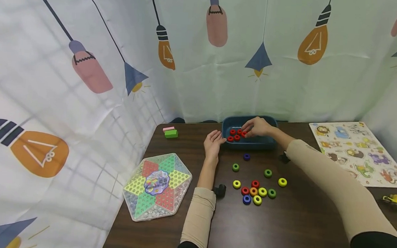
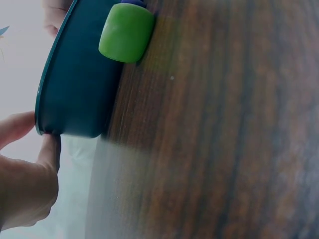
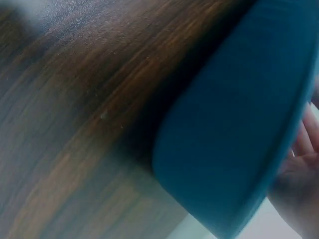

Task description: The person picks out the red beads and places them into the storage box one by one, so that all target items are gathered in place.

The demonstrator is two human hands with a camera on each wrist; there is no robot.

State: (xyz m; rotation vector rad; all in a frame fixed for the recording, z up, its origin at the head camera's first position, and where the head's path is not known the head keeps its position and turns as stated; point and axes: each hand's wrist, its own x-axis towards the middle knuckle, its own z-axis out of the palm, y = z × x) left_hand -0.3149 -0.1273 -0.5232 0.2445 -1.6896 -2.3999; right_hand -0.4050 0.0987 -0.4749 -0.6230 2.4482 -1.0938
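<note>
Against the back of the table stands a blue tray [image 1: 251, 145] with several red ring-shaped beads [image 1: 237, 137] in its left part. My right hand [image 1: 259, 127] reaches down into it over the far rim, fingertips right at a red bead [image 1: 244, 134]; I cannot tell whether they pinch it. In the right wrist view the tray wall [image 3: 224, 124] covers part of that hand [image 3: 299, 184]. My left hand [image 1: 212, 144] is at the tray's left end, palm turned up. In the left wrist view its fingertips [image 2: 49, 144] touch the outside of the tray's corner.
Nearer me lie loose beads: green [image 1: 235, 167], yellow [image 1: 282, 182], blue [image 1: 246, 157], red [image 1: 255, 184] and orange [image 1: 253, 191]. A hexagonal Chinese checkers box [image 1: 167, 197] lies left, by small green blocks [image 1: 171, 133]. At right are an animal picture board [image 1: 339, 142] and a yellow-black object [image 1: 396, 200].
</note>
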